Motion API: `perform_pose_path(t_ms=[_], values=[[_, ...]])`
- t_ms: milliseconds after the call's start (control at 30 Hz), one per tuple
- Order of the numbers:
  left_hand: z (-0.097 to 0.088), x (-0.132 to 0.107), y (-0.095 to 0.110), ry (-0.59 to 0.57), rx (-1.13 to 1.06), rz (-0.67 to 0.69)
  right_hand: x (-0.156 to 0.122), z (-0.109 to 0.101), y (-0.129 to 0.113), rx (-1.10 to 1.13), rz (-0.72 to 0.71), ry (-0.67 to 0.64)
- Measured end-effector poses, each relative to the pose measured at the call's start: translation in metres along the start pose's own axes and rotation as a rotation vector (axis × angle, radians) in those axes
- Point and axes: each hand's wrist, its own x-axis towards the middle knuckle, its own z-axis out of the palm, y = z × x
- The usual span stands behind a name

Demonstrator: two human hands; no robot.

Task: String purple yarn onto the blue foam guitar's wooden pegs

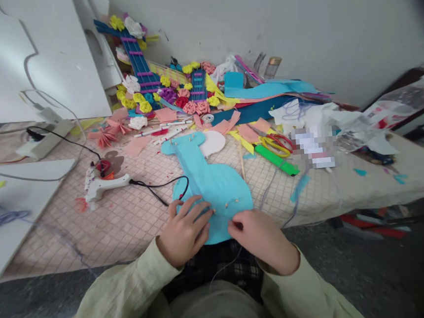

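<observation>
A light-blue guitar-shaped cutout (223, 185) lies at the table's front edge, its neck pointing away from me. Small wooden pegs (231, 203) stand on its body, and several more are on its head. My left hand (188, 228) rests on the lower left of the body, fingers spread and laid flat. At the lower right edge, my right hand (259, 234) is closed in a pinch. A thin string (227, 265) runs from under that hand down across my lap; the pinched end is hidden by the fingers.
A white glue gun (106, 185) with a black cord lies to the left, its cord reaching the cutout. Right of the cutout are a green box cutter (277, 160) and scissors (275, 146). Paper flowers (144, 103), paper scraps and decorated guitars (138, 61) crowd the back.
</observation>
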Motion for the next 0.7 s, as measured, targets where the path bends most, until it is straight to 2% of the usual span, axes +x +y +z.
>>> perform_pose_path(t_ms=[133, 300, 533, 700], values=[[0.0, 0.0, 0.0, -0.01, 0.012, 0.001, 0.006, -0.007, 0.004, -0.026, 0.012, 0.026], [0.001, 0.001, 0.0, 0.027, 0.025, 0.022, 0.016, -0.015, -0.002, -0.07, 0.002, 0.067], [0.0, 0.003, -0.003, 0.045, 0.028, 0.078, 0.023, -0.014, -0.009, -0.111, -0.045, 0.015], [-0.001, 0.0, -0.001, -0.012, 0.066, 0.092, 0.021, -0.012, -0.007, -0.132, -0.056, -0.009]])
